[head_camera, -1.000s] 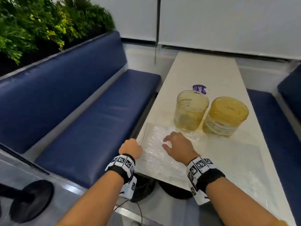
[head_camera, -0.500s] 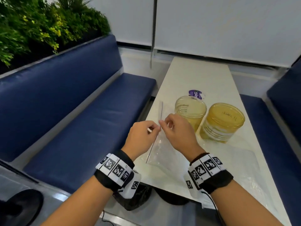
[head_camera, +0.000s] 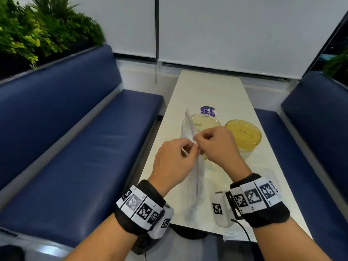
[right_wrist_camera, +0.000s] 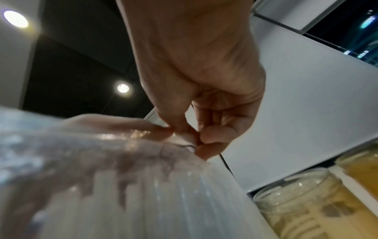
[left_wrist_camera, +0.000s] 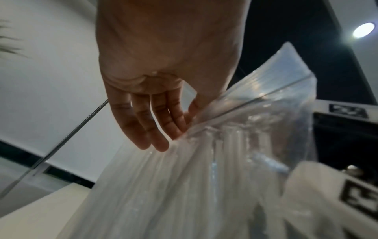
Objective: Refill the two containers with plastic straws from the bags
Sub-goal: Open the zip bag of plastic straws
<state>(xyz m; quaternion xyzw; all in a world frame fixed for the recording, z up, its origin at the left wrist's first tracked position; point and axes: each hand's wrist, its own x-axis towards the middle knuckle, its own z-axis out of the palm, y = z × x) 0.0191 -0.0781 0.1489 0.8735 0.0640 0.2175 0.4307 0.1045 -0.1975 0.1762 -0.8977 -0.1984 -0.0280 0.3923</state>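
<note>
A clear zip bag [head_camera: 188, 129] full of white plastic straws [left_wrist_camera: 204, 169] hangs upright above the near end of the table. My left hand [head_camera: 185, 150] pinches one side of its zip edge, thumb against fingers [left_wrist_camera: 184, 119]. My right hand [head_camera: 202, 140] pinches the other side of the same edge [right_wrist_camera: 192, 142]. Two yellowish clear containers stand just behind the hands: the left container [head_camera: 206, 122] is open-topped, the right container [head_camera: 243, 135] has a flat yellow top. A second clear bag [head_camera: 267, 176] lies flat on the table near my right wrist.
A round purple sticker [head_camera: 207, 111] lies behind the left container. The narrow white table [head_camera: 211, 87] runs away from me between two blue padded benches [head_camera: 84, 147]. Green plants [head_camera: 37, 31] top the left bench back. The wall with blinds closes the far end.
Both hands have lifted the bag off the table and raised it upright in front of the containers. They now pinch the zip edge from either side, higher than half a second ago.
</note>
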